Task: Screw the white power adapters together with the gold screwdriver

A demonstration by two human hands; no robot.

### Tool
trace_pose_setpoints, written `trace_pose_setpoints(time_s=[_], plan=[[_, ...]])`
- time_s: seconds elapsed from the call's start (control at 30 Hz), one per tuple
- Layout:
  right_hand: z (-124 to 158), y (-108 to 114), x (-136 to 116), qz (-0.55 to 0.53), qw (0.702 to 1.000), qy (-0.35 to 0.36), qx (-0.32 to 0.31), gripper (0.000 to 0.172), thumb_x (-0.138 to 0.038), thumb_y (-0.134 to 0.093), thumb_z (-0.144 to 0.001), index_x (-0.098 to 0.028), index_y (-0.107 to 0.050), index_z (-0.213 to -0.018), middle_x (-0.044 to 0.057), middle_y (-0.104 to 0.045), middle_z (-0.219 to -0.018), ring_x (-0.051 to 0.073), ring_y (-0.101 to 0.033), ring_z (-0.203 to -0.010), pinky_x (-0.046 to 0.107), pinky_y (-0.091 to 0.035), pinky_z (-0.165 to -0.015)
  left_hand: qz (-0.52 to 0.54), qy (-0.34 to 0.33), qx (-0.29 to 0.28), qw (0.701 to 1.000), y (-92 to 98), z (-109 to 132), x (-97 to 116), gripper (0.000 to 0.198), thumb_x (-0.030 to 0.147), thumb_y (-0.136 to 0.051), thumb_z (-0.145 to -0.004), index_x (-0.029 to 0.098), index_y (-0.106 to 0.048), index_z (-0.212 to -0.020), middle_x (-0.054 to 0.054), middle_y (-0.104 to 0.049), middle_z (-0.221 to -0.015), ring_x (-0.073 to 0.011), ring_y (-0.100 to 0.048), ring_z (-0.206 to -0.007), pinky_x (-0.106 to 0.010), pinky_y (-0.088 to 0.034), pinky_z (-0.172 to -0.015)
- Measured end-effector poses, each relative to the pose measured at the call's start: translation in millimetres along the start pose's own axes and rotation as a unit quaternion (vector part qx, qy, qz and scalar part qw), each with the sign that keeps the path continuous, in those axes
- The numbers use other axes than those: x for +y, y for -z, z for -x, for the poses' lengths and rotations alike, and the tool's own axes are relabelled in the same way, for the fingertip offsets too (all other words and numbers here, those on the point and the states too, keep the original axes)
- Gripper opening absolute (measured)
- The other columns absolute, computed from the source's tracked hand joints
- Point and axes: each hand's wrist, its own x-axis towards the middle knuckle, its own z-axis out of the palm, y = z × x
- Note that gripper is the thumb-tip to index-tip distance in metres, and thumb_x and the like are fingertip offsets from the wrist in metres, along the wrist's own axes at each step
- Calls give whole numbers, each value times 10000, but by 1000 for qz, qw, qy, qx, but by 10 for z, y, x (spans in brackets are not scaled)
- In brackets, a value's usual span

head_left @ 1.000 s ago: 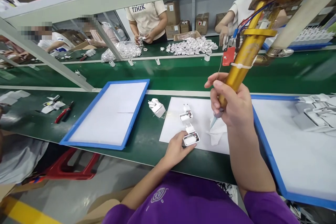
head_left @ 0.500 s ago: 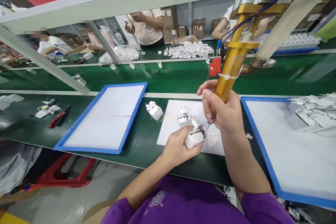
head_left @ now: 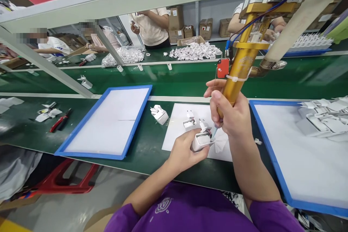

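My left hand (head_left: 187,151) is closed around a white plug adapter housing (head_left: 200,141), its open side facing up with dark wires showing inside. My right hand (head_left: 235,116) grips a gold dispensing gun (head_left: 237,76) low on its barrel. The gun slants down to the left, and its pale blue nozzle (head_left: 214,131) meets the housing's right inner edge; whether anything flows from it I cannot tell. Just behind, a second open adapter (head_left: 189,122) stands on a white sheet (head_left: 174,130). Another white adapter (head_left: 159,114) rests on the green bench left of the sheet.
A blue-rimmed tray (head_left: 104,123) lies to the left, beside red-handled pliers (head_left: 60,120). Another blue-rimmed tray (head_left: 285,159) at right holds white adapters (head_left: 326,117). Small white parts ride a green conveyor (head_left: 187,79) behind. Co-workers sit and stand beyond it.
Small white parts on the conveyor have shifted right. Both my hands, the housing and the dispensing gun stay nearly in place. Co-workers' arms across the line have moved.
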Motion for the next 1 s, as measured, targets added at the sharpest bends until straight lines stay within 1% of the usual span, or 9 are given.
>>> trace_pose_setpoints(time_s=[0.13,0.27,0.37,0.53,0.6,0.67,0.77,0.9,1.0], plan=[[3,5,12,15,1000,-4,5,306,-476,-663,-812,-231,-604,-986,8,-597,-829,46,-399,-352,192,-280,-258,0,42,-30,999,-116,-1,-22,407,286,-630,-722,213,-531,-1110,-8,-684,-812,-169,-638,-664,-279,-529,-673],[11,14,31,22,1000,-1,-1,296,-475,-643,-831,-230,-603,-993,-10,-582,-712,57,-390,-352,191,-306,-283,23,42,-42,998,-258,-9,17,354,338,-658,-724,227,-518,-1029,0,-668,-833,-160,-640,-688,-252,-509,-652],[18,14,38,10,1000,6,-6,252,-439,-643,-845,-216,-593,-949,-39,-545,-602,54,-367,-325,184,-299,-297,30,37,-21,999,-333,-36,65,348,371,-686,-707,225,-512,-971,2,-660,-813,-159,-638,-688,-239,-500,-632],[25,14,48,-4,1000,5,-14,258,-434,-647,-850,-201,-541,-816,-94,-401,-429,56,-328,-291,163,-279,-294,23,23,22,999,-381,-80,112,349,374,-697,-689,214,-516,-940,8,-643,-763,-160,-632,-672,-237,-485,-614],[20,19,49,-8,1000,12,-14,245,-433,-647,-847,-202,-564,-853,-72,-479,-506,53,-353,-306,164,-289,-288,22,20,30,999,-380,-85,126,343,366,-699,-690,208,-518,-935,12,-636,-749,-154,-625,-654,-232,-476,-600],[6,32,49,-10,1000,19,-13,263,-438,-644,-841,-216,-588,-970,-24,-594,-726,47,-394,-339,171,-298,-272,21,17,31,999,-373,-88,127,351,358,-699,-696,204,-520,-956,8,-638,-764,-154,-622,-656,-235,-476,-605],[-32,71,49,-14,999,27,-22,331,-451,-614,-852,-236,-578,-1101,17,-598,-970,38,-419,-371,181,-289,-251,-6,-2,21,1000,-363,-89,55,362,344,-686,-718,196,-526,-1007,-21,-645,-836,-177,-624,-722,-268,-489,-650],[-95,143,60,-2,999,37,-10,307,-448,-594,-864,-230,-597,-1080,19,-587,-981,35,-418,-376,177,-270,-245,-104,-56,30,993,-355,-40,-224,362,299,-685,-726,185,-553,-1044,-72,-634,-911,-252,-577,-902,-358,-490,-764],[-132,181,74,9,999,44,18,288,-433,-600,-860,-226,-610,-1060,21,-589,-964,37,-409,-370,176,-260,-239,-178,-68,51,980,-324,39,-453,372,319,-693,-744,185,-565,-1066,-114,-593,-1109,-286,-514,-985,-423,-465,-834]])
